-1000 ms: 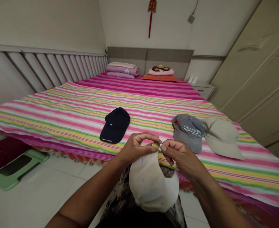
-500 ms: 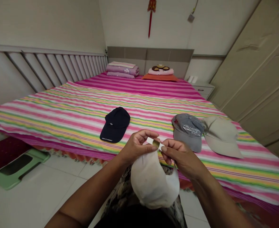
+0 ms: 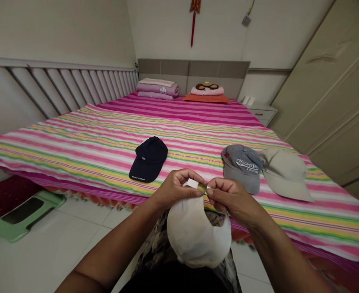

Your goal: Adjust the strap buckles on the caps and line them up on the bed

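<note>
A white cap [image 3: 194,234] hangs crown down over my lap, its rear opening towards the bed. At its back strap sits a brass-coloured buckle [image 3: 202,187]. My left hand [image 3: 181,185] pinches the strap left of the buckle, thumb on top. From the other side my right hand [image 3: 228,197] grips the strap by the buckle's right edge between thumb and fingers. Fingers hide part of the strap. Beyond my hands, a navy cap [image 3: 150,158] lies to the left on the bed; a grey cap [image 3: 243,167] and a beige cap [image 3: 286,173] lie side by side to the right.
The bed [image 3: 106,138] has a striped cover. Folded purple bedding [image 3: 158,89] and a pink pillow [image 3: 208,91] rest by the headboard [image 3: 173,73]. A green stool [image 3: 27,213] stands on the floor at left, and a nightstand [image 3: 263,114] beyond the bed's right side.
The buckle now sits closer to my right fingers, with less white strap showing between them. Both hands keep their hold, and the other caps stay in place.
</note>
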A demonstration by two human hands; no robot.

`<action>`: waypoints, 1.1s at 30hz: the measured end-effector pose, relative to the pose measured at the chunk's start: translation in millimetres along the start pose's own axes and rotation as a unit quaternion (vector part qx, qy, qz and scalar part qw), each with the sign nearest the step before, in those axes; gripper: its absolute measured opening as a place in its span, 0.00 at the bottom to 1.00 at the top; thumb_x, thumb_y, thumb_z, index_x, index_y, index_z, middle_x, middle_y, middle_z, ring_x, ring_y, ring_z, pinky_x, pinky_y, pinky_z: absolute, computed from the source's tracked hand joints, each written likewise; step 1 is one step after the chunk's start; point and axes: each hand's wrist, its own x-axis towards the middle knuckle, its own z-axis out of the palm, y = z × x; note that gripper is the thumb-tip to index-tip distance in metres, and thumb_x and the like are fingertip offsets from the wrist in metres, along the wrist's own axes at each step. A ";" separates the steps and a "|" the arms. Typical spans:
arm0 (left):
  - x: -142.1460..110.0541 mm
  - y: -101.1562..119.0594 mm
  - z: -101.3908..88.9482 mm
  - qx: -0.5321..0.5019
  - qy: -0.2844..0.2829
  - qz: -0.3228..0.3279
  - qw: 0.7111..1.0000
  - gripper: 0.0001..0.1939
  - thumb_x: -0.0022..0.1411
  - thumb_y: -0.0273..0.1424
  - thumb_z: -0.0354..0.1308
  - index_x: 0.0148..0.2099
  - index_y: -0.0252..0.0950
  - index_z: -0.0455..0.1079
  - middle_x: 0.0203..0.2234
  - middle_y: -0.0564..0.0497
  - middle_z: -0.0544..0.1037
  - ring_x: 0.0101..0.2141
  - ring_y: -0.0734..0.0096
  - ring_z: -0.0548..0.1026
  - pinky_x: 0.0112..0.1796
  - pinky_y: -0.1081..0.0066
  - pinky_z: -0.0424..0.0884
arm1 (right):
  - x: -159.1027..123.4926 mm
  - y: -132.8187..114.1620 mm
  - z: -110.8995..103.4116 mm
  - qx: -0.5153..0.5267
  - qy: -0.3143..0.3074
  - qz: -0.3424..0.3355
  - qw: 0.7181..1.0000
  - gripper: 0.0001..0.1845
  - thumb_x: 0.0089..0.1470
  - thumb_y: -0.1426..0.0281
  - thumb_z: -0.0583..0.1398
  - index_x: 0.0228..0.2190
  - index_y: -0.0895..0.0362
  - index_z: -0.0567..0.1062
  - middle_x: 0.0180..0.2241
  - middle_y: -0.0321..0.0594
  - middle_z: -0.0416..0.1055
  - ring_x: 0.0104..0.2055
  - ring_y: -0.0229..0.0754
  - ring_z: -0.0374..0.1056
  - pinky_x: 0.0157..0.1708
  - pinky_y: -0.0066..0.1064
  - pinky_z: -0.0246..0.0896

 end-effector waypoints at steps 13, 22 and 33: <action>-3.8 1.1 0.3 0.036 -0.004 -0.009 0.999 0.15 0.41 0.31 0.67 0.34 0.32 0.71 0.29 0.50 0.72 0.29 0.74 0.69 0.29 0.76 0.63 | 0.6 0.3 2.6 0.076 0.009 -0.028 0.997 0.14 0.37 0.73 0.64 0.22 0.56 0.61 0.18 0.26 0.61 0.16 0.28 0.55 0.18 0.23 0.44; 1.5 10.0 -8.3 -0.031 -0.066 -0.021 0.997 0.22 0.51 0.46 0.56 0.36 0.30 0.70 0.31 0.44 0.74 0.33 0.68 0.71 0.36 0.70 0.65 | -3.1 -3.5 1.2 0.014 0.029 -0.041 0.999 0.13 0.37 0.72 0.63 0.22 0.57 0.61 0.20 0.27 0.60 0.17 0.28 0.56 0.17 0.23 0.48; 8.3 20.6 -7.0 0.016 -0.097 -0.225 0.969 0.15 0.42 0.35 0.65 0.29 0.32 0.65 0.18 0.56 0.69 0.17 0.82 0.65 0.19 0.80 0.58 | -5.1 -6.9 4.5 -0.064 0.036 -0.057 0.996 0.10 0.39 0.72 0.61 0.22 0.56 0.62 0.14 0.24 0.56 0.15 0.28 0.53 0.16 0.22 0.47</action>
